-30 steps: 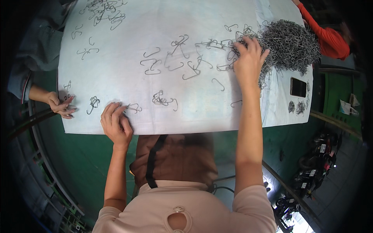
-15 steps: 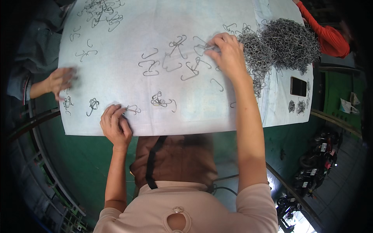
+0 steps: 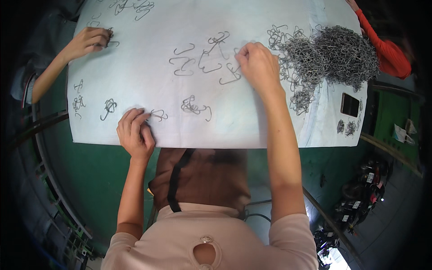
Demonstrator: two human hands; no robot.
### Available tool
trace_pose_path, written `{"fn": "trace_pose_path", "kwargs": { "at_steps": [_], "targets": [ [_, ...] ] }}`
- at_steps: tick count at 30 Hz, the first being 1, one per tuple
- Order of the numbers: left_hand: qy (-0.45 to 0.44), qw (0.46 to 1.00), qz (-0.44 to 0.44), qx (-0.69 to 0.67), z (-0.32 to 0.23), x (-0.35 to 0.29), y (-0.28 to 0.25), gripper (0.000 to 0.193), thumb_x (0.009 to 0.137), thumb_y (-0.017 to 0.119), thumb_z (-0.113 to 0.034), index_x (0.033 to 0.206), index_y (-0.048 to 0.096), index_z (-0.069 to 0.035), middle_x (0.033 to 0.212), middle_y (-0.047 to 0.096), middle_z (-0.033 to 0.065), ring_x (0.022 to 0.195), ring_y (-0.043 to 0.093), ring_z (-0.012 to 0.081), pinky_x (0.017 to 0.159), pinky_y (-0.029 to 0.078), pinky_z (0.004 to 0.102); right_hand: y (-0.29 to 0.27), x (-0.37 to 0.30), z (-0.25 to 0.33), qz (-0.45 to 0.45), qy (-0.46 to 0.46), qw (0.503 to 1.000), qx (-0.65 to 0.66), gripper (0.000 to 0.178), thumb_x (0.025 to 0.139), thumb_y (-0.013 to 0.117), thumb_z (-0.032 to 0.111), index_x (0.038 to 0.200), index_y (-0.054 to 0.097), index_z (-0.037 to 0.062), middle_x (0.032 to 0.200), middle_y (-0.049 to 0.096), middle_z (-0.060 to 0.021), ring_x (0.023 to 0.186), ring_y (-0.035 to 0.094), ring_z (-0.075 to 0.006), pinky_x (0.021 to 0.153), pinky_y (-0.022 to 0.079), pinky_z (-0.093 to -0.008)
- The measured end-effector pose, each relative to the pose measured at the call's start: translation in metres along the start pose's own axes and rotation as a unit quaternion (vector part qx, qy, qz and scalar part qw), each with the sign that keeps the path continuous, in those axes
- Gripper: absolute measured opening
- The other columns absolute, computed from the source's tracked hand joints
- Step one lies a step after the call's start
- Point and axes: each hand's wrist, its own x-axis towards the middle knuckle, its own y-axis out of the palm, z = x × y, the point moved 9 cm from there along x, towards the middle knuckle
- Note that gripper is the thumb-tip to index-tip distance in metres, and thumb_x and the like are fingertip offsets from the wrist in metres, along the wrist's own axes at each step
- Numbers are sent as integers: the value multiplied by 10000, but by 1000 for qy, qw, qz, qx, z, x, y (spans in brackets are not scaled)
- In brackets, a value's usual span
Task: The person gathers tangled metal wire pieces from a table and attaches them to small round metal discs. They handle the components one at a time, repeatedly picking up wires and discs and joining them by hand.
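My left hand [image 3: 136,133] rests at the table's near edge, its fingers curled and pinching a few thin grey wire hooks [image 3: 159,115] that stick out to the right of the fingertips. My right hand [image 3: 260,66] is lowered onto the table right of the middle. Its fingers are pressed together, and a faint bit of wire shows at the tips; the rest is hidden. Left of it lie several loose wire hooks [image 3: 183,63]. A small tangled bunch [image 3: 191,105] lies between my hands, and another bunch [image 3: 109,106] is left of my left hand.
A big heap of wire hooks [image 3: 344,54] covers the table's right side, beside a dark phone [image 3: 349,104]. A co-worker's hand [image 3: 95,39] handles hooks at the far left. A person's red sleeve [image 3: 391,56] is at the far right. The white table cover [image 3: 180,137] ends before me.
The whole view has shifted slightly. My right hand has drawn a little nearer, and hooks by its fingertips are no longer visible there. The co-worker's hand has moved farther up the left side.
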Motion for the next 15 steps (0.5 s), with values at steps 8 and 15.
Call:
{"fn": "trace_pose_path", "kwargs": {
  "at_steps": [8, 15],
  "targets": [
    [-6, 1000, -12, -3, 3, -4, -2, 329, 691, 541, 36, 959, 682, -92, 1098, 644, 72, 1076, 587, 289, 890, 421, 372, 3, -43, 53, -45, -87, 992, 75, 133, 837, 653, 166, 806, 612, 43, 852, 600, -116, 831, 589, -303, 757, 433, -432],
    [58, 997, 48, 17, -14, 2, 1, 411, 687, 555, 9, 1058, 691, -107, 1195, 622, 69, 1196, 536, 293, 947, 408, 398, -5, -23, 9, -78, 66, 995, -1, 141, 838, 667, 205, 864, 662, 67, 929, 629, -100, 909, 591, -293, 817, 422, -452]
  ]
}}
